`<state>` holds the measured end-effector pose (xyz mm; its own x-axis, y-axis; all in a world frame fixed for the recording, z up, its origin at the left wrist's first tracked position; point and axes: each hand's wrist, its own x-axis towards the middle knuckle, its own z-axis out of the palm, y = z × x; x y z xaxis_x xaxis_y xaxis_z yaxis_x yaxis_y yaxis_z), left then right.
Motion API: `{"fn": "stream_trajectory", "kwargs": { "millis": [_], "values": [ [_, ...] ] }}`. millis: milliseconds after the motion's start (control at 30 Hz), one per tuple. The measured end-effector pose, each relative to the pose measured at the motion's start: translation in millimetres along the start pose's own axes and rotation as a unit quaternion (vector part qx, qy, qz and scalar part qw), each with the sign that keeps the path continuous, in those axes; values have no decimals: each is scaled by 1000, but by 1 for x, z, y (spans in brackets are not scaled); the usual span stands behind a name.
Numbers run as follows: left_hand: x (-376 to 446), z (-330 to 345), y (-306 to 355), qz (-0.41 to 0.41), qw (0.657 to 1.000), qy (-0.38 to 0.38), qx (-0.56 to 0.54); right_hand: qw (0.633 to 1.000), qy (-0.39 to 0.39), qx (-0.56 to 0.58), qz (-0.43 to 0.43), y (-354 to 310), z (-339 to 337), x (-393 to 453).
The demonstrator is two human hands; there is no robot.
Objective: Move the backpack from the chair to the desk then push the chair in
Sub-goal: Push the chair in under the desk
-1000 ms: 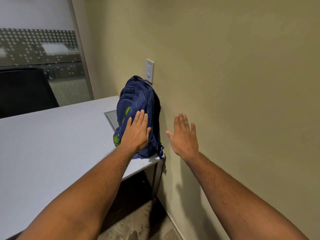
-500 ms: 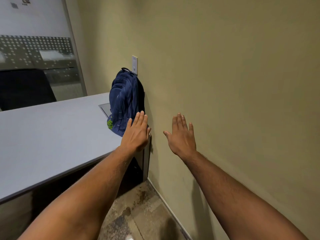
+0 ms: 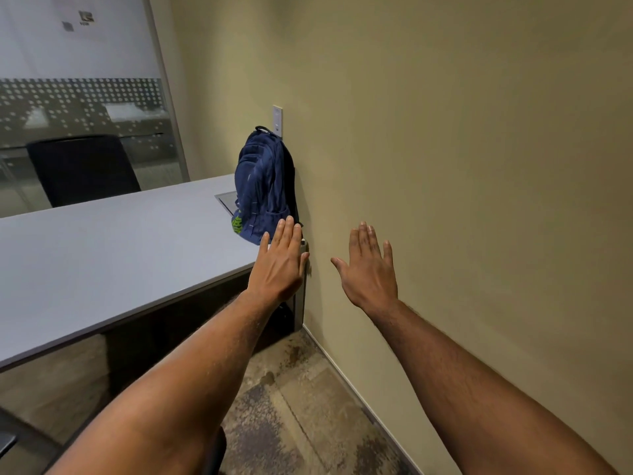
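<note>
My backpack (image 3: 265,186) is navy blue with faint pale stitch lines and a bright green mark low on its side. The desk (image 3: 102,255) under it is plain light grey, with a darker grey inset panel (image 3: 227,204) just beside the backpack. Behind the backpack, the wall (image 3: 445,149) is a flat olive-tan and the switch plate (image 3: 277,120) is white. Beyond the desk, a chair (image 3: 85,169) is black, and the glass partition (image 3: 78,101) carries a band of white dots. Below the desk, the carpet (image 3: 308,406) is mottled brown and grey.
</note>
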<state>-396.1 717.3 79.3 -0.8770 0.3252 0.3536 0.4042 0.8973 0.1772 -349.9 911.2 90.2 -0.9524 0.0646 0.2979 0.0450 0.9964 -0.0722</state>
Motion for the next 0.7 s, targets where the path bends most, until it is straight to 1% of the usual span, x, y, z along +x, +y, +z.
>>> {"fn": "stream_trajectory", "kwargs": {
  "millis": [133, 400, 533, 700],
  "values": [
    [-29, -9, 2, 11, 1000, 4, 4, 1000, 1, 6, 5, -8, -8, -30],
    [-83, -28, -7, 28, 1000, -11, 8, 1000, -7, -6, 26, -37, -12, -84],
    [-115, -39, -23, 45, 999, -18, 1, 999, -6, -17, 47, -64, -12, -118],
    [-165, -58, -47, 77, 996, -41, -14, 995, -8, -22, 94, -112, -21, -172]
  ]
}}
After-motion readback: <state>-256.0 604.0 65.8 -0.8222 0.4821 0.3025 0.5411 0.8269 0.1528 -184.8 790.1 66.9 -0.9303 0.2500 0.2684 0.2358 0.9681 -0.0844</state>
